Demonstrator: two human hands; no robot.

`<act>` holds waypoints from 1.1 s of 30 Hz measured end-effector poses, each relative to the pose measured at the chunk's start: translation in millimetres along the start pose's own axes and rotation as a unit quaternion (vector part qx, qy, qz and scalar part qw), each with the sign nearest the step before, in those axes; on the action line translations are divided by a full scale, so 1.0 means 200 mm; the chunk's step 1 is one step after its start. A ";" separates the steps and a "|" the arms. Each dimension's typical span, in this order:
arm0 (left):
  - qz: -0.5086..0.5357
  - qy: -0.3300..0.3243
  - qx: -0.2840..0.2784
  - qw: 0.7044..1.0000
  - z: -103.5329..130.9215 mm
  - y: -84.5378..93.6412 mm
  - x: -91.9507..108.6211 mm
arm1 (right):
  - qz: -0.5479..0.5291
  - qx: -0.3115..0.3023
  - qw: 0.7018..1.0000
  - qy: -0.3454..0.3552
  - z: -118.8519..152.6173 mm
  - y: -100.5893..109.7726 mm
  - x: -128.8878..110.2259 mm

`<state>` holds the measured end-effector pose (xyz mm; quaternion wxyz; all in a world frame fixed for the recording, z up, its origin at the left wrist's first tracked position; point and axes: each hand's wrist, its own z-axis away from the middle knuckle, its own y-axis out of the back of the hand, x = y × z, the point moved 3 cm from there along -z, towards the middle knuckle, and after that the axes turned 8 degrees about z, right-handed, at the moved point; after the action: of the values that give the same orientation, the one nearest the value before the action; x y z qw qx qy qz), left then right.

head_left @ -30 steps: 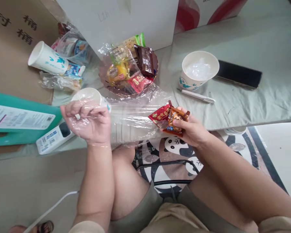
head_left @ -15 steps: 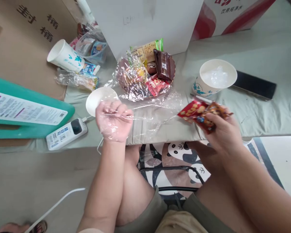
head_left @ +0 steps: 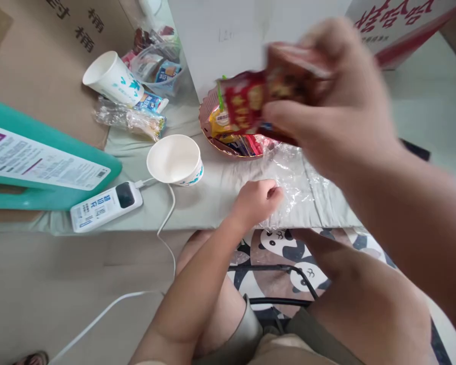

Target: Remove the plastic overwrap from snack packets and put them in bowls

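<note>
My right hand (head_left: 342, 101) is raised, blurred by motion, and closed around red and orange snack packets (head_left: 247, 104). They hang over the brownish-pink, wavy-rimmed bowl (head_left: 209, 133), hiding much of it. Yellow and red wrapped snacks show in the bowl. Nearer the table's front edge, my left hand (head_left: 256, 200) is closed in a fist. Crumpled clear plastic film (head_left: 294, 195) spreads from its right side and seems gripped in it. To the left of that hand stands a white paper cup (head_left: 175, 159), open side up.
A white power bank (head_left: 106, 207) with a cable lies by a green jug (head_left: 53, 162). Behind are a tilted paper cup (head_left: 114, 78), a plastic tub of snacks (head_left: 161, 68), a clear wrapper (head_left: 131, 119) and boxes. A phone (head_left: 414, 149) shows partly behind my right arm.
My right hand has swung up and left with the packets, over the bowl. The left hand has moved right and closed, and the film has come off the bowl to the right.
</note>
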<state>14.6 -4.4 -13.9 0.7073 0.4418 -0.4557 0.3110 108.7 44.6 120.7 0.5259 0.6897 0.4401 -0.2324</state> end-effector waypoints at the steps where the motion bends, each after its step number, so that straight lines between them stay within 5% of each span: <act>1: 0.002 -0.001 -0.006 1.000 0.00 0.00 0.00 | 0.019 -0.030 0.999 0.005 -0.06 -0.08 -0.02; 4: 0.003 -0.004 -0.017 1.000 0.00 0.00 0.00 | 0.131 -0.115 0.984 -0.044 -0.18 -0.30 -0.01; 7: 0.011 -0.009 -0.030 0.999 0.01 -0.01 0.00 | 0.250 -0.163 0.951 -0.080 -0.22 -0.40 0.00; 14: 0.017 -0.002 -0.052 0.999 0.02 0.00 0.01 | 0.358 -0.204 0.910 0.049 -0.21 -0.42 0.01; 24: 0.013 -0.004 -0.045 0.999 0.01 0.00 0.02 | 0.394 -0.291 0.866 0.102 -0.17 -0.49 0.08; 26: 0.012 -0.008 -0.046 0.999 0.01 -0.01 0.02 | 0.375 -0.273 0.881 0.093 -0.19 -0.42 0.06; 29: 0.007 -0.010 -0.045 0.999 0.01 -0.02 0.02 | 0.334 -0.145 0.931 0.041 -0.27 -0.25 0.08; 31: 0.011 -0.010 -0.045 0.999 0.02 -0.02 0.02 | 0.286 -0.061 0.956 -0.025 -0.36 -0.14 0.15; 33: 0.025 -0.007 -0.047 0.999 0.02 -0.02 0.02 | 0.218 -0.044 0.970 -0.097 -0.46 -0.09 0.25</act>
<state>18.0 -8.5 -10.4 0.7164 0.3985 -0.4855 0.3039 106.6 149.0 103.1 0.6337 0.7196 0.2356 -0.1583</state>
